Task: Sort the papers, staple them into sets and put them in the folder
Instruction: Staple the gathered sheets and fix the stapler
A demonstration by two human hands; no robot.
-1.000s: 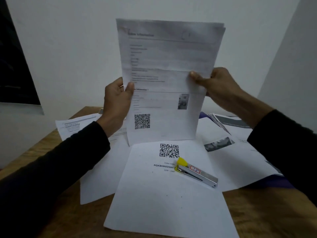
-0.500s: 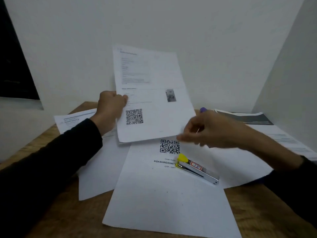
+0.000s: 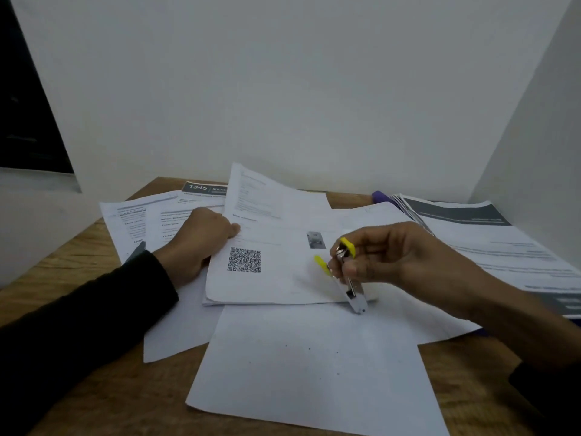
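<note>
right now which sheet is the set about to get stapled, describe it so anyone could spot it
On the wooden table, look between the two hands. The set lies atop the loose papers, its left edge under the left hand, with the stapler in the right hand near its lower right corner. It alone shows a QR code and small photo.

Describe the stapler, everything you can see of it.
The stapler is small, with a shiny metal body and yellow plastic ends. The right hand grips it by its upper part, lifted and tilted, its lower metal end pointing down at the near right corner of the QR-code sheet. Its jaws look spread apart; motion blur hides finer detail.
</note>
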